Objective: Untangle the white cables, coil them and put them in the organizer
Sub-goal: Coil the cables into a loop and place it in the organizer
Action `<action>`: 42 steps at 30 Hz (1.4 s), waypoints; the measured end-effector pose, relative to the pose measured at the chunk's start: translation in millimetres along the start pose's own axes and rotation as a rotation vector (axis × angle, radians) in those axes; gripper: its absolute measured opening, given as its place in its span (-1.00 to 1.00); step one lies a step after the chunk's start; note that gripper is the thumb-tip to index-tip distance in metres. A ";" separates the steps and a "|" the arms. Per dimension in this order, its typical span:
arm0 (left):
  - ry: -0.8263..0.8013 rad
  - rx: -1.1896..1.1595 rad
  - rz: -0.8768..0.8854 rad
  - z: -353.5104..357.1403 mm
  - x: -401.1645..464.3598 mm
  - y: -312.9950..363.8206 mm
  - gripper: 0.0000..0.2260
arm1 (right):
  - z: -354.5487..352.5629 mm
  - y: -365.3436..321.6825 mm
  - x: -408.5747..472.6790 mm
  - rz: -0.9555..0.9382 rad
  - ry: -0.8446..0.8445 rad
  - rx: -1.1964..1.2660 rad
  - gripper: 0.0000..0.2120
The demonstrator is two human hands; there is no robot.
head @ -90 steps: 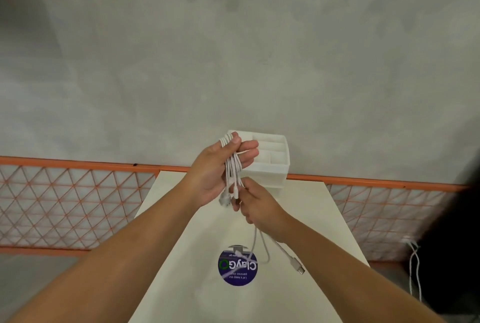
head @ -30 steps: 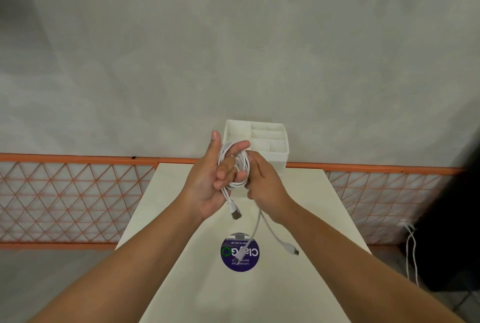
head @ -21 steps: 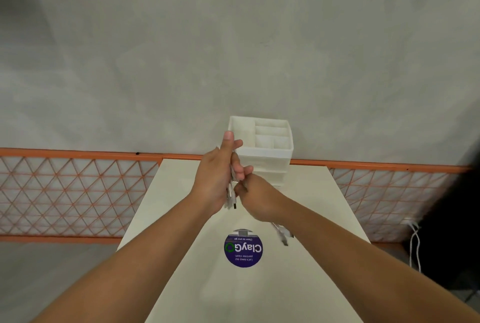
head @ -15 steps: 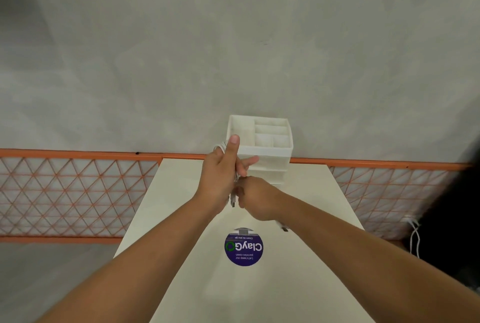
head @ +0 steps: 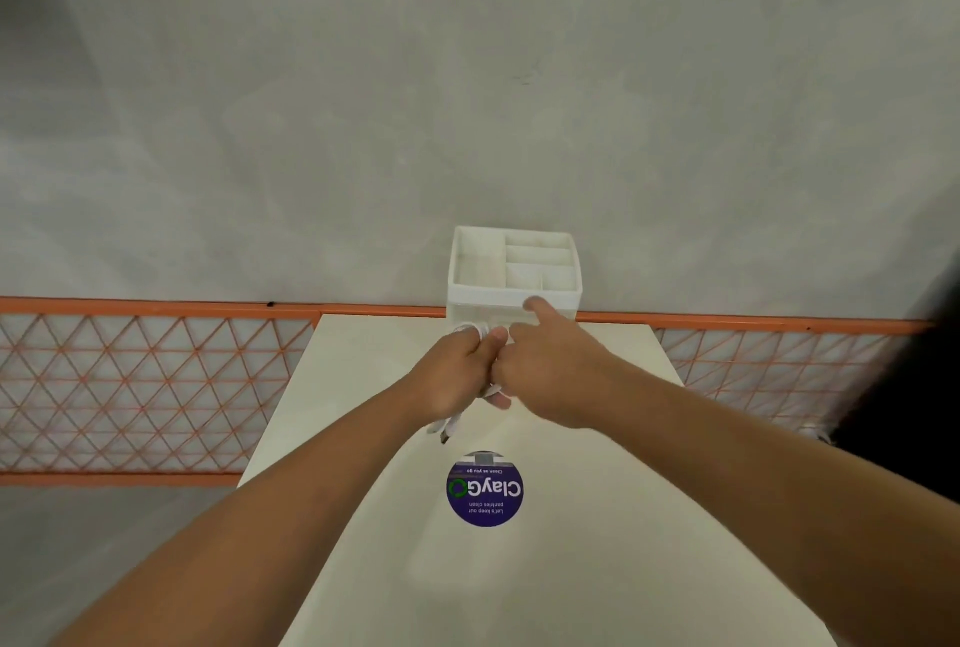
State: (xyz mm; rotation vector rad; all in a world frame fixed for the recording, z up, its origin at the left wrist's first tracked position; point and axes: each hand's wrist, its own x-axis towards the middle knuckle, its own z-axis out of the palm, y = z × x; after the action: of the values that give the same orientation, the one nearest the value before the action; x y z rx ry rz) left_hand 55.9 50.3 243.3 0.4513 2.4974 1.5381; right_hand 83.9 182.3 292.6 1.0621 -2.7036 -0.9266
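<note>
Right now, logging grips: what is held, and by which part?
The left hand grips the coiled white cable around its loops; the right hand pinches it alongside.

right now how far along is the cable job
Done: the white cable bundle looks coiled into loops, with only a short connector end hanging below. In hand: the left hand grips the coil, and the right hand meets it, though its grip is unclear. Left: the coil is not in the white organizer, whose visible compartments look empty.

Left hand (head: 460,368) grips coiled white cable (head: 470,329) beside right hand (head: 545,365), before white compartmented plastic organizer (head: 514,294) on cream tabletop (head: 571,568).
</note>
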 end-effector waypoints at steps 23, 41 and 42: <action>-0.107 -0.590 -0.263 -4.0 -15.0 17.4 -0.60 | 36.7 -22.8 -2.7 0.515 0.549 1.459 -0.72; -0.107 0.113 0.166 -9.5 -35.9 -14.5 -0.61 | 62.5 10.2 -25.6 0.305 0.461 1.176 -0.81; -0.106 0.048 0.156 -10.7 -36.2 -13.6 -0.62 | 65.4 12.3 -24.2 0.298 0.481 1.141 -0.81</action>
State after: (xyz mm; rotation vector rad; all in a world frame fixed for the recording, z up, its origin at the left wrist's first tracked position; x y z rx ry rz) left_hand 84.4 23.2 235.6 0.7315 2.4740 1.4674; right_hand 75.7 238.0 249.7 0.7404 -2.7063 0.9274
